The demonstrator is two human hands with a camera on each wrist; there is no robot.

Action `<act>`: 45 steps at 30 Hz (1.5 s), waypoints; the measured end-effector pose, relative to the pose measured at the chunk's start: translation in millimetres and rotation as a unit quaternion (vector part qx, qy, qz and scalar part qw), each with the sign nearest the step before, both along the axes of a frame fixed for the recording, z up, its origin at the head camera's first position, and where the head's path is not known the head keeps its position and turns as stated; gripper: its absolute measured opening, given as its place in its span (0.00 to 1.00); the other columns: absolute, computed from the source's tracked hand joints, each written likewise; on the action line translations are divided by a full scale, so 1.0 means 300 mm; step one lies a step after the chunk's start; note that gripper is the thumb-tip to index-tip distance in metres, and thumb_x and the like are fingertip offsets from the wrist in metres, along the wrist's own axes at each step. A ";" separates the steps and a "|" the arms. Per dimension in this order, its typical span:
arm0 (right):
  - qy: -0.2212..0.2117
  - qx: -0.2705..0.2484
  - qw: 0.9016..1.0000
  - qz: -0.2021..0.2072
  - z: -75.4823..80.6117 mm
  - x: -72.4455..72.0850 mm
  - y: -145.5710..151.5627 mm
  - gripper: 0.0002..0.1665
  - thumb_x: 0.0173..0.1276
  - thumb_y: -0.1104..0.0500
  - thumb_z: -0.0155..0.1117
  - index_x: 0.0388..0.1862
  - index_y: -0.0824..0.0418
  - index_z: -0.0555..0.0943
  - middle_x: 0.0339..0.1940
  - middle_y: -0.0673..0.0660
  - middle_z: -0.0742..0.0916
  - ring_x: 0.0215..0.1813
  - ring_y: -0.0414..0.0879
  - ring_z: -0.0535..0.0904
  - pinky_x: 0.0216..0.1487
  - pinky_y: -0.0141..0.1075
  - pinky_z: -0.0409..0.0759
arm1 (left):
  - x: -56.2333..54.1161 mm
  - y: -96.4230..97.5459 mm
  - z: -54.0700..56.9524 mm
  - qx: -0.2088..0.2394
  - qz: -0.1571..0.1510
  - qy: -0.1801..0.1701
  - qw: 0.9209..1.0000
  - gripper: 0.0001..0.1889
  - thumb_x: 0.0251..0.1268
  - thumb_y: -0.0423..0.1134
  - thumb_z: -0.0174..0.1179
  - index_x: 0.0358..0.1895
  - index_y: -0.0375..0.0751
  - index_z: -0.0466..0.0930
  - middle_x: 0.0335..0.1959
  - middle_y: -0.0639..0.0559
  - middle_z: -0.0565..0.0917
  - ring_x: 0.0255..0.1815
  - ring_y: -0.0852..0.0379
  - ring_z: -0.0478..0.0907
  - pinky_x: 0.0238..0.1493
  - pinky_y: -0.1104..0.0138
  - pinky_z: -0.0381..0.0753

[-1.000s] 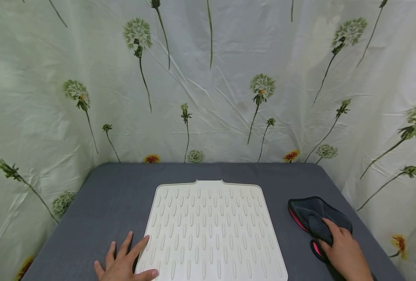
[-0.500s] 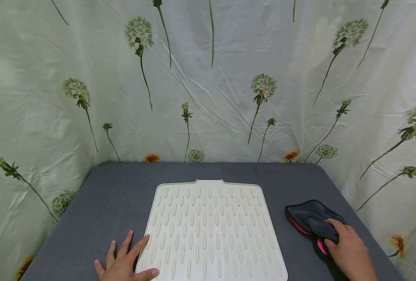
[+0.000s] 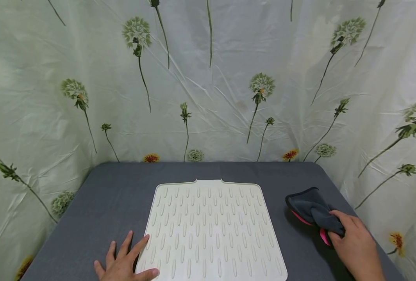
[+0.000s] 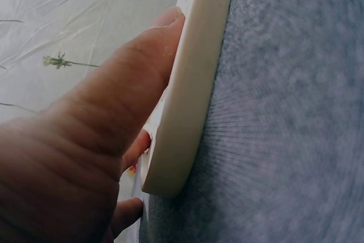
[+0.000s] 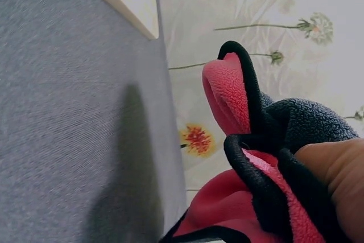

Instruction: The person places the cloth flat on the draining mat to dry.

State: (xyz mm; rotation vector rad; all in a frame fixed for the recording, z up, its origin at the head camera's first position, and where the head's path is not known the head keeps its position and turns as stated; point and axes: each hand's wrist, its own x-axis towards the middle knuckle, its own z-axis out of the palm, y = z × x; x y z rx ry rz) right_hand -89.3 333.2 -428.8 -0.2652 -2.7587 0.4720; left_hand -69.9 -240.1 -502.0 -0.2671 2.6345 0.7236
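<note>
A white ribbed drying tray (image 3: 211, 230) lies flat on the grey table. At its near left corner my left hand (image 3: 123, 261) rests with fingers spread, the thumb and index finger touching the tray. In the left wrist view that thumb lies along the top of the tray's rim (image 4: 185, 95). Right of the tray, my right hand (image 3: 357, 244) grips a bunched cleaning cloth (image 3: 313, 208), dark grey on one face and pink on the other, with black edging. The right wrist view shows the folded cloth (image 5: 227, 95) held off the table, the thumb pressed on it.
The grey table (image 3: 116, 195) has rounded far corners. A pale curtain (image 3: 222, 117) printed with dandelions hangs right behind it and along both sides. A shadow (image 5: 122, 163) falls on the table beneath the right hand.
My right hand has lifted the cloth off the table and moved slightly right and away. The left hand and the tray have stayed in place.
</note>
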 end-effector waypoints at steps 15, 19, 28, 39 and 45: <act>0.049 -0.006 0.999 0.020 0.048 0.010 -0.067 0.37 0.53 0.72 0.76 0.64 0.61 0.77 0.58 0.73 0.77 0.57 0.71 0.73 0.52 0.68 0.74 | -0.001 -0.004 -0.019 -0.007 0.004 0.000 1.000 0.57 0.43 0.82 0.64 0.79 0.58 0.63 0.83 0.29 0.44 0.73 0.07 0.31 0.52 0.13 0.20; 0.063 0.000 0.998 0.030 0.061 0.005 -0.095 0.36 0.52 0.71 0.76 0.62 0.60 0.78 0.57 0.72 0.78 0.56 0.71 0.75 0.51 0.68 0.75 | 0.000 0.000 -0.018 -0.009 0.004 0.000 1.000 0.57 0.43 0.82 0.64 0.79 0.59 0.63 0.83 0.29 0.45 0.73 0.07 0.31 0.52 0.13 0.21; 0.122 0.004 0.988 0.092 0.086 -0.015 -0.171 0.36 0.47 0.74 0.77 0.58 0.57 0.81 0.54 0.68 0.81 0.54 0.68 0.78 0.48 0.65 0.77 | 0.003 0.000 -0.022 -0.014 0.006 0.008 1.000 0.58 0.41 0.82 0.64 0.78 0.59 0.64 0.83 0.30 0.46 0.73 0.07 0.32 0.52 0.13 0.22; 0.167 0.029 0.971 0.169 0.132 -0.045 -0.271 0.38 0.43 0.76 0.78 0.57 0.57 0.83 0.52 0.64 0.83 0.53 0.65 0.79 0.48 0.63 0.79 | 0.002 -0.001 -0.017 -0.002 0.008 0.009 1.000 0.57 0.41 0.82 0.65 0.78 0.59 0.64 0.83 0.30 0.45 0.74 0.08 0.32 0.52 0.13 0.19; 0.180 0.033 0.963 0.196 0.159 -0.054 -0.318 0.37 0.44 0.78 0.75 0.56 0.59 0.83 0.52 0.63 0.83 0.53 0.65 0.80 0.49 0.61 0.81 | 0.003 -0.001 -0.013 0.002 0.005 0.017 1.000 0.57 0.43 0.82 0.64 0.78 0.60 0.64 0.83 0.31 0.44 0.74 0.08 0.32 0.52 0.14 0.17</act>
